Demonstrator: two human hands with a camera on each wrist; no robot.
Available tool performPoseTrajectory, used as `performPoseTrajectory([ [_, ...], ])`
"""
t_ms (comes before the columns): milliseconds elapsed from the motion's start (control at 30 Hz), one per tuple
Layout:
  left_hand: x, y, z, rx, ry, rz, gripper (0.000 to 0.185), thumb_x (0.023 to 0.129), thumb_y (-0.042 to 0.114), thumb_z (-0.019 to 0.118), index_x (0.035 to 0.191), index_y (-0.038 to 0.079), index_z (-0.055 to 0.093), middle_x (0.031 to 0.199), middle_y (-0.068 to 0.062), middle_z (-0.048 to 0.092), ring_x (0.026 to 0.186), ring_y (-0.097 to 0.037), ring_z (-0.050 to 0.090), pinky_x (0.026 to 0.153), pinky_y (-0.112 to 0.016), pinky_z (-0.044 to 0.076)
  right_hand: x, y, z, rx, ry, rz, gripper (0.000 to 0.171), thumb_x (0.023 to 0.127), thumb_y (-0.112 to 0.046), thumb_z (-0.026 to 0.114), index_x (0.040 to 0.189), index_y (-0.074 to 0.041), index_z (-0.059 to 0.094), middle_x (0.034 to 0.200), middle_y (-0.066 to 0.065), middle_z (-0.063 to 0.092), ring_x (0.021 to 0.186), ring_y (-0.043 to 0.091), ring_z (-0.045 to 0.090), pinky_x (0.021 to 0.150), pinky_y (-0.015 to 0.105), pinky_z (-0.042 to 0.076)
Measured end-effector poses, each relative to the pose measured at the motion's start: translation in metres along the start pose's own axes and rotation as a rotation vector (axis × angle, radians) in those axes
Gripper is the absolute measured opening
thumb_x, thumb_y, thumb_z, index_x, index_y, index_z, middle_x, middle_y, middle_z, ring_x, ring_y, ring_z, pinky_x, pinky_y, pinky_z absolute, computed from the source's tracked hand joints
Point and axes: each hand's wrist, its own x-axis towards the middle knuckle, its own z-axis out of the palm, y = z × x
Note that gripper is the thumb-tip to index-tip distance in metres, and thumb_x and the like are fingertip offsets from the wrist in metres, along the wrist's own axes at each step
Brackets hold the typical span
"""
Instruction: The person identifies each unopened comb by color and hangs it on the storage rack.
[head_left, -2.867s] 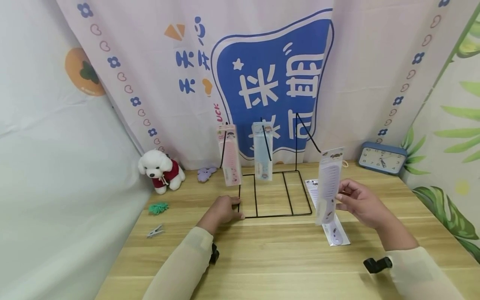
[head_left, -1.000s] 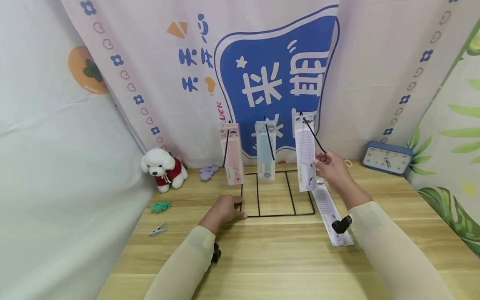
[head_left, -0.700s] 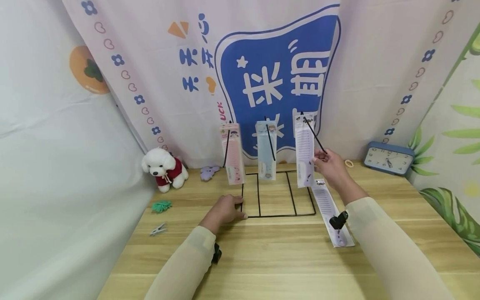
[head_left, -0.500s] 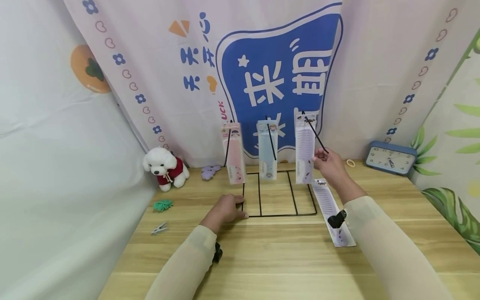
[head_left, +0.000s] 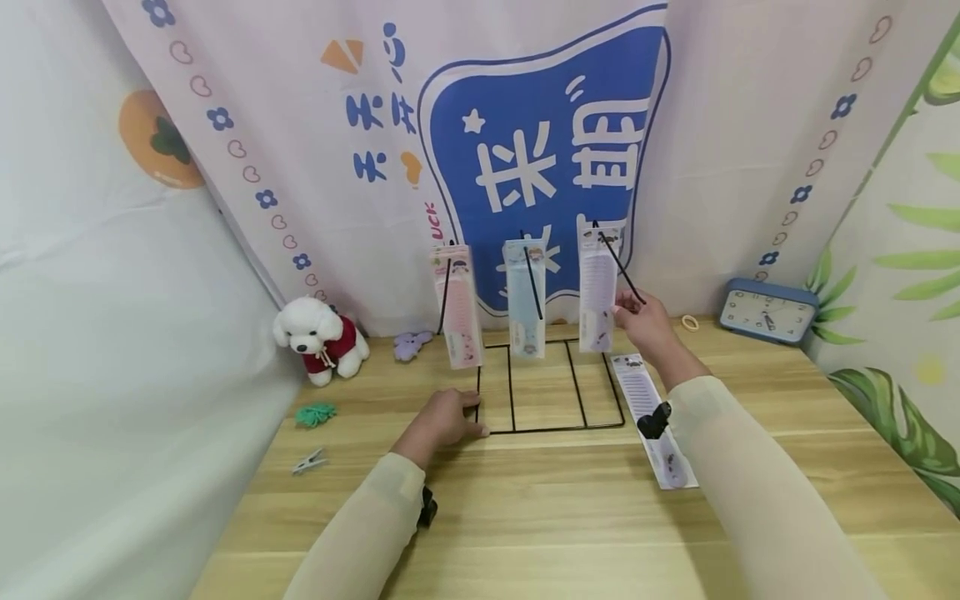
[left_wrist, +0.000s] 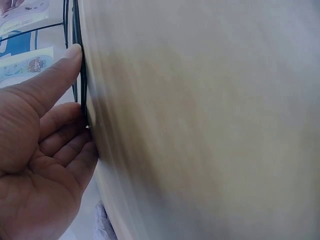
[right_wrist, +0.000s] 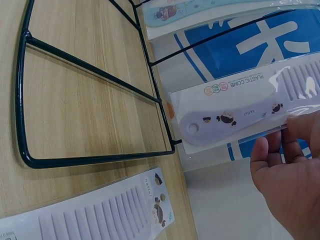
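Observation:
A black wire rack [head_left: 551,430] stands on the table, with packaged combs hung on its prongs. My left hand [head_left: 444,419] rests at the base's left front corner; in the left wrist view its thumb [left_wrist: 70,65] and fingertips press on the wire, spread apart. My right hand [head_left: 647,327] pinches the right edge of a packaged purple comb [head_left: 597,287], which hangs upright on the right prong. Its lower end and printed card show in the right wrist view. Pink combs [head_left: 459,308] hang on the left prong and blue combs [head_left: 527,300] on the middle one.
Another packaged purple comb [head_left: 636,392] lies on the table right of the rack, partly behind my right wrist camera. A plush dog [head_left: 318,337], purple item [head_left: 412,345], green bundle [head_left: 315,415] and clip [head_left: 308,461] lie left. A blue clock [head_left: 768,310] stands back right.
My right hand has carried the purple comb from above the table onto the right prong and slid it back along it. The left hand has stayed on the rack's corner.

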Motion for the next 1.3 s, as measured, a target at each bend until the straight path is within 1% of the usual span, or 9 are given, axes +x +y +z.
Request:
performPoseTrajectory([
  [167,-0.0015,0.0016,-0.0004,-0.006,0.001,-0.008,0.069,0.093,0.033,0.089,0.152,0.008,0.064,0.164,-0.007,0.056,0.158,-0.035,0.045,0.131,-0.05,0.038,0.0019,0.0026,-0.0015,0.02,-0.006,0.01,0.026,0.113,-0.01,0.057,0.133,0.006,0.055,0.118,0.008,0.053,0.109,0.016,0.05,0.103,0.039,0.052],
  [400,-0.0032,0.0035,-0.0009,-0.007,-0.008,-0.018,0.068,0.094,0.033,0.089,0.152,0.009,0.064,0.165,-0.006,0.056,0.158,-0.035,0.044,0.132,-0.05,0.037,0.0017,0.0032,0.0006,0.007,-0.001,0.014,0.026,0.112,-0.012,0.058,0.131,0.005,0.057,0.117,0.008,0.055,0.108,0.016,0.051,0.089,0.024,0.051],
  [467,-0.004,0.0041,-0.0011,-0.005,-0.008,-0.018,0.068,0.094,0.033,0.089,0.152,0.009,0.064,0.165,-0.006,0.056,0.158,-0.035,0.044,0.132,-0.05,0.037,0.0012,0.0034,0.0021,0.017,0.004,0.018,0.026,0.113,-0.013,0.059,0.131,0.005,0.057,0.116,0.006,0.056,0.107,0.015,0.052,0.089,0.023,0.052],
  [533,-0.0043,0.0043,-0.001,-0.006,-0.009,-0.019,0.068,0.094,0.033,0.089,0.152,0.008,0.064,0.164,-0.006,0.056,0.158,-0.035,0.045,0.131,-0.05,0.038,0.0011,0.0036,0.0027,0.017,0.006,0.023,0.025,0.113,-0.013,0.058,0.131,0.005,0.058,0.116,0.005,0.055,0.107,0.015,0.052,0.09,0.025,0.052],
  [633,-0.0034,0.0041,-0.0006,-0.008,-0.008,-0.017,0.069,0.094,0.033,0.089,0.153,0.009,0.064,0.164,-0.006,0.056,0.158,-0.035,0.045,0.131,-0.05,0.038,0.0018,0.004,0.0033,0.01,0.01,0.021,0.025,0.113,-0.013,0.058,0.131,0.005,0.058,0.117,0.006,0.056,0.107,0.015,0.052,0.098,0.033,0.053],
  [733,-0.0034,0.0039,-0.0008,-0.013,-0.005,-0.018,0.069,0.093,0.033,0.089,0.153,0.009,0.064,0.165,-0.005,0.056,0.158,-0.035,0.045,0.131,-0.05,0.038,0.0026,0.0038,0.0033,-0.005,0.01,0.023,0.026,0.113,-0.013,0.058,0.132,0.004,0.059,0.12,0.008,0.057,0.108,0.016,0.052,0.102,0.039,0.052],
  [1033,-0.003,0.0054,-0.0014,-0.001,0.0,-0.01,0.069,0.093,0.033,0.089,0.153,0.009,0.064,0.165,-0.005,0.056,0.158,-0.036,0.045,0.13,-0.052,0.039,0.0025,0.0011,0.0006,-0.038,0.001,0.051,0.031,0.114,-0.018,0.057,0.14,-0.001,0.061,0.126,0.007,0.058,0.108,0.017,0.054,0.087,0.023,0.051],
  [1133,-0.0036,0.0054,-0.0014,0.003,0.0,-0.011,0.069,0.094,0.033,0.088,0.153,0.009,0.063,0.165,-0.005,0.055,0.158,-0.036,0.045,0.131,-0.051,0.039,0.0019,-0.0001,0.0003,-0.035,0.001,0.052,0.031,0.114,-0.018,0.057,0.14,-0.001,0.061,0.126,0.008,0.058,0.107,0.017,0.055,0.085,0.023,0.052],
  [1300,-0.0032,0.0048,-0.0014,0.006,0.002,-0.009,0.068,0.094,0.032,0.088,0.153,0.009,0.064,0.165,-0.005,0.055,0.158,-0.035,0.045,0.132,-0.05,0.037,0.0011,-0.0017,-0.0006,-0.028,-0.002,0.056,0.031,0.114,-0.016,0.056,0.141,0.001,0.06,0.125,0.008,0.056,0.109,0.019,0.055,0.088,0.025,0.052],
])
